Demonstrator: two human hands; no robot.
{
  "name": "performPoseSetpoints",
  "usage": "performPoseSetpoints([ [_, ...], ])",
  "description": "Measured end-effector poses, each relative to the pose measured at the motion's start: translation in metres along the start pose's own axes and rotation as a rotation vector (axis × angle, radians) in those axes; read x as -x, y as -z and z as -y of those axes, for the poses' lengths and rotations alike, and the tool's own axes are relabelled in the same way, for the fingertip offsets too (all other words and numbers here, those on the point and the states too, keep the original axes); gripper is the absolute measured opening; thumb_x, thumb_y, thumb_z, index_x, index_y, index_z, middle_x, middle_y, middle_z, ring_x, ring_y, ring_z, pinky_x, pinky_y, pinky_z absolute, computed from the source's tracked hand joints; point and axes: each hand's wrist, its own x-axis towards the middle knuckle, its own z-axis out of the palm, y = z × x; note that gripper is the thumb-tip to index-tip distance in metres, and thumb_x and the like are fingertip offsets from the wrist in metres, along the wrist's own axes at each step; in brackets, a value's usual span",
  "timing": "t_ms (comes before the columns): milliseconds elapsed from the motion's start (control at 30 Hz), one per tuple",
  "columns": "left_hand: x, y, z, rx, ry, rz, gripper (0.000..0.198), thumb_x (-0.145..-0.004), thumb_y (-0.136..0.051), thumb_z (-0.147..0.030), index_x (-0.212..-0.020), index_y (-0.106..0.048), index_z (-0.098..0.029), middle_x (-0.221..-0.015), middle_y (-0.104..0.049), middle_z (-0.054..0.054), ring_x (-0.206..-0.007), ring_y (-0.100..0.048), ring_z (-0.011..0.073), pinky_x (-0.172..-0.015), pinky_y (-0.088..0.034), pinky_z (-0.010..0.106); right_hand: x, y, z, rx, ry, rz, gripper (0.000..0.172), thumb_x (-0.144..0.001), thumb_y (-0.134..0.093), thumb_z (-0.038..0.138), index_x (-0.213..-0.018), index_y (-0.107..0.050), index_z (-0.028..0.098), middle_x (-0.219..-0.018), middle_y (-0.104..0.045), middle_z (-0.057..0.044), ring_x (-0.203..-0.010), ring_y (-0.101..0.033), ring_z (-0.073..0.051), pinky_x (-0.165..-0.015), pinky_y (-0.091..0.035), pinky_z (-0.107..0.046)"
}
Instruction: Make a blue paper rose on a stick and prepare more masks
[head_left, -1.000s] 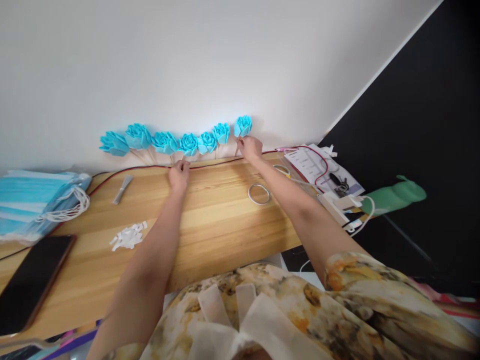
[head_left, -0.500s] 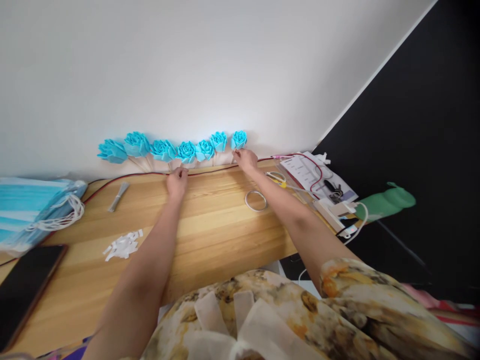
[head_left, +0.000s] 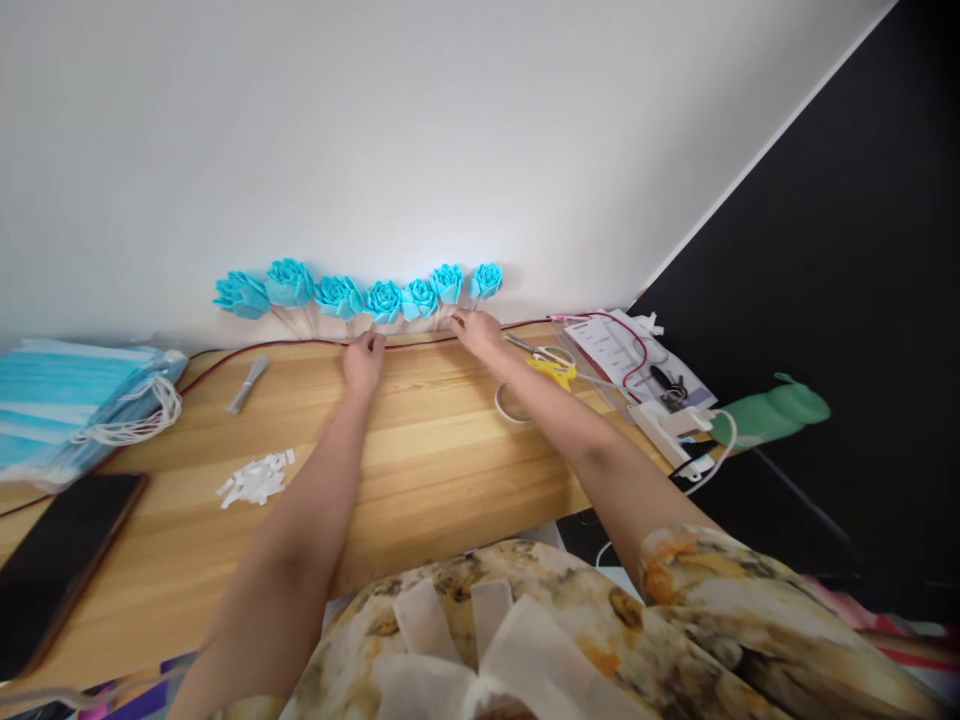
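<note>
Several blue flowers (head_left: 383, 301) on thin pale stems lean in a row against the white wall at the table's back edge. Just below the middle flowers is my left hand (head_left: 364, 362), its fingers closed near the stems. What it grips, if anything, is hidden. My right hand (head_left: 478, 332) pinches close to the stem of the sixth flower (head_left: 447, 284) from the left; I cannot make out what lies between its fingertips. The rightmost flower (head_left: 487, 280) stands apart from the fingers. A red and black cable (head_left: 420, 345) passes by both hands.
On the left lie blue face masks (head_left: 75, 405), a phone (head_left: 71, 560), a bundle of thin ties (head_left: 248, 385) and white scraps (head_left: 257, 480). To the right are scissors (head_left: 555, 354), a yellow glue gun (head_left: 553, 373), a ring (head_left: 510, 405), papers (head_left: 634, 350), a power strip (head_left: 671, 435) and a green bottle (head_left: 772, 415).
My right hand has moved left and slightly down, from the rightmost flower's stem towards the sixth flower. My left hand stays near the middle stems. The view has shifted slightly.
</note>
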Motion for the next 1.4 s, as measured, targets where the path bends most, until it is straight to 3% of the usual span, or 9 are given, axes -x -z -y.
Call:
performPoseSetpoints([
  [333,0.001,0.001,-0.001,-0.001,-0.003,0.017,0.034,-0.098,-0.047,-0.026,-0.107,-0.078,-0.014,-0.109,-0.079,0.015,-0.103,-0.072,0.028,-0.082,-0.048,0.03,-0.02,-0.012,0.023,-0.013,0.002,0.035,0.04,-0.109,-0.043,0.042,-0.124,-0.076,0.025,-0.121,-0.08,-0.009,-0.115,-0.074,-0.027,-0.089,-0.055,-0.033],
  [567,0.002,0.001,-0.002,-0.004,0.006,0.017,0.032,-0.098,-0.049,-0.027,-0.105,-0.078,-0.016,-0.11,-0.079,0.014,-0.105,-0.072,0.0279,-0.083,-0.048,0.029,-0.024,0.004,0.02,0.02,-0.043,-0.006,0.045,-0.11,-0.035,0.037,-0.129,-0.072,0.019,-0.123,-0.078,-0.015,-0.116,-0.073,-0.03,-0.09,-0.055,-0.035],
  [1067,0.001,0.002,-0.002,-0.001,0.002,0.013,0.032,-0.096,-0.048,-0.026,-0.102,-0.078,-0.017,-0.108,-0.079,0.014,-0.103,-0.072,0.0277,-0.082,-0.048,0.029,-0.017,0.005,0.015,0.028,-0.066,0.022,0.042,-0.11,-0.038,0.037,-0.126,-0.074,0.023,-0.123,-0.078,-0.013,-0.111,-0.075,-0.027,-0.086,-0.054,-0.032],
  [1267,0.003,0.002,-0.003,0.001,-0.009,0.019,0.033,-0.097,-0.048,-0.027,-0.102,-0.078,-0.015,-0.11,-0.079,0.015,-0.103,-0.071,0.0272,-0.083,-0.047,0.029,-0.002,0.0,0.011,0.032,-0.086,-0.004,0.058,-0.112,-0.028,0.047,-0.119,-0.078,0.017,-0.116,-0.08,-0.018,-0.11,-0.075,-0.03,-0.085,-0.052,-0.033],
  [1400,0.004,0.001,-0.003,-0.003,-0.006,0.021,0.034,-0.099,-0.048,-0.029,-0.104,-0.078,-0.014,-0.109,-0.079,0.015,-0.103,-0.071,0.0275,-0.083,-0.046,0.03,0.006,-0.01,0.027,-0.004,0.009,0.033,0.048,-0.11,-0.038,0.045,-0.117,-0.079,0.022,-0.117,-0.081,-0.012,-0.111,-0.074,-0.026,-0.086,-0.05,-0.03],
])
